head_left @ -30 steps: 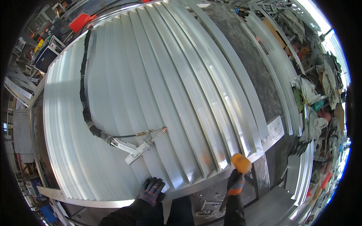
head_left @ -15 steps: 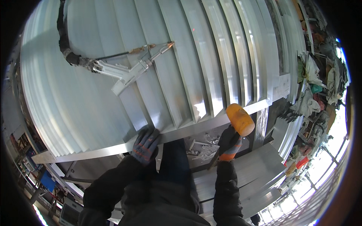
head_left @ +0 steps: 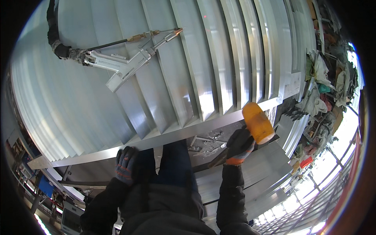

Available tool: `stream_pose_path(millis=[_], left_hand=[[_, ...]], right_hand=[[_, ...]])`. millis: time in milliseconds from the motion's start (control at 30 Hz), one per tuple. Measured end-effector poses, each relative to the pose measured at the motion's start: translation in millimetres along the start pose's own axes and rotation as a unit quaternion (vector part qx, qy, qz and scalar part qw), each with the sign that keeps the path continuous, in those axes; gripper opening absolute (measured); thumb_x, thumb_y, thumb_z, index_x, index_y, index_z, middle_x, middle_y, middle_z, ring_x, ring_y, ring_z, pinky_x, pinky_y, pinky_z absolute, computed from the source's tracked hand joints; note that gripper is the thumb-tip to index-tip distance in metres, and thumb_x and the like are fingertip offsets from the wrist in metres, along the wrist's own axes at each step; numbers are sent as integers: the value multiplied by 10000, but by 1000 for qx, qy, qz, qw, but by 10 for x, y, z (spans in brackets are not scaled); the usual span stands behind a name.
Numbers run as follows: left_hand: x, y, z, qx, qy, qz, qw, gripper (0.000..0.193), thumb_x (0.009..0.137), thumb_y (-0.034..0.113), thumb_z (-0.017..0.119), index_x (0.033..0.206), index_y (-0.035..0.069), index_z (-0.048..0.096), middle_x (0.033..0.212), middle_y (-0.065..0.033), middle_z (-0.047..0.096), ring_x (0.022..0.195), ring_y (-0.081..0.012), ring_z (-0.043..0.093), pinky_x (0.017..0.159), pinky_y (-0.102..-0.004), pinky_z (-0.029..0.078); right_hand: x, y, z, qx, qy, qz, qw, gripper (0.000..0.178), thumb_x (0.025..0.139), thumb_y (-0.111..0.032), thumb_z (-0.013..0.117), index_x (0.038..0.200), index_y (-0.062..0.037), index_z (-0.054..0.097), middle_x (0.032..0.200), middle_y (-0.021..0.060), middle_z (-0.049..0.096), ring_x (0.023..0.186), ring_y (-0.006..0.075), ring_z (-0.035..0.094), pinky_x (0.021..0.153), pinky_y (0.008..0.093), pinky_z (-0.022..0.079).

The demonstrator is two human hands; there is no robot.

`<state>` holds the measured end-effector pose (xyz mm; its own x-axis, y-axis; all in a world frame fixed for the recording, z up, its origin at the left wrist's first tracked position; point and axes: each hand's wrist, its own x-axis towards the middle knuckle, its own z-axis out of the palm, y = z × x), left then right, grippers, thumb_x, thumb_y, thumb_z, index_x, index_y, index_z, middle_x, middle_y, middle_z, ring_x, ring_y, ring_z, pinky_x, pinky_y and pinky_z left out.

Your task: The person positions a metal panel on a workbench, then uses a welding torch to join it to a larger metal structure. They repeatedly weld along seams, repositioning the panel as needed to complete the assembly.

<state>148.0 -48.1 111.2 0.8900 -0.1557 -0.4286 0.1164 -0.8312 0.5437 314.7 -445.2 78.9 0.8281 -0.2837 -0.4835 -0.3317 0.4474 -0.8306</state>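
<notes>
In a dark glove with grey and orange markings, my left hand [head_left: 125, 165] lies at the near edge of a long metal rail [head_left: 176, 136]. Its fingers reach up to the rail, not wrapped round anything I can see. My right hand [head_left: 239, 145], in a similar glove with an orange cuff, is shut round the handle of a mallet [head_left: 258, 123]. The mallet's yellow-orange head is raised just in front of the rail's right part. Beyond the rail runs a louvred metal panel [head_left: 156, 100] of overlapping slats, their near ends meeting the rail.
A silver welding gun [head_left: 131, 67] with a copper tip and dark hose [head_left: 53, 27] rests on the slats. Below the rail, metal scraps [head_left: 213, 145] lie near flat metal profiles [head_left: 262, 166]. Cloths and bags [head_left: 321, 74] pile up at the right.
My left hand has slid left along the rail. My right hand and the mallet have shifted slightly right. The panel and welding gun appear higher and further left in view.
</notes>
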Motion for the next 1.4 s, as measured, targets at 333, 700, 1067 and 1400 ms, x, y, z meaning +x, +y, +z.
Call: stream_pose_path(millis=[333, 700, 1067, 1400], left_hand=[[-35, -860, -312, 114, 190, -108, 969, 643, 810, 21, 553, 1431, -41, 398, 1430, -269, 444, 1327, -467, 415, 1121, -537, 326], [291, -1194, -122, 151, 292, -32, 944, 462, 897, 130, 495, 1313, -69, 475, 1224, -296, 530, 1127, -492, 525, 946, -560, 441], [334, -1110, -231, 131, 293, -23, 947, 502, 839, 82, 512, 1308, -85, 447, 1203, -308, 509, 1080, -497, 530, 894, -569, 455], [238, -1160, -192, 128, 291, -17, 948, 537, 806, 51, 528, 1323, -75, 452, 1290, -321, 478, 1183, -529, 492, 956, -585, 444]], right_hand=[[152, -302, 122, -227, 108, -38, 967, 292, 1051, -378, 468, 933, -115, 514, 677, -26, 452, 535, 88, 450, 430, 260, 379], [243, -520, 326, -184, 80, -31, 979, 294, 1054, -333, 446, 900, -97, 530, 605, -6, 431, 464, 114, 459, 353, 252, 317], [-451, 157, 341, -71, 82, 92, 990, 359, 1005, -434, 476, 995, -82, 547, 715, 75, 598, 482, 159, 515, 382, 300, 401], [-348, 566, 60, -131, 131, 67, 980, 265, 1026, -330, 477, 1042, -79, 559, 883, 6, 547, 767, 133, 541, 674, 297, 436]])
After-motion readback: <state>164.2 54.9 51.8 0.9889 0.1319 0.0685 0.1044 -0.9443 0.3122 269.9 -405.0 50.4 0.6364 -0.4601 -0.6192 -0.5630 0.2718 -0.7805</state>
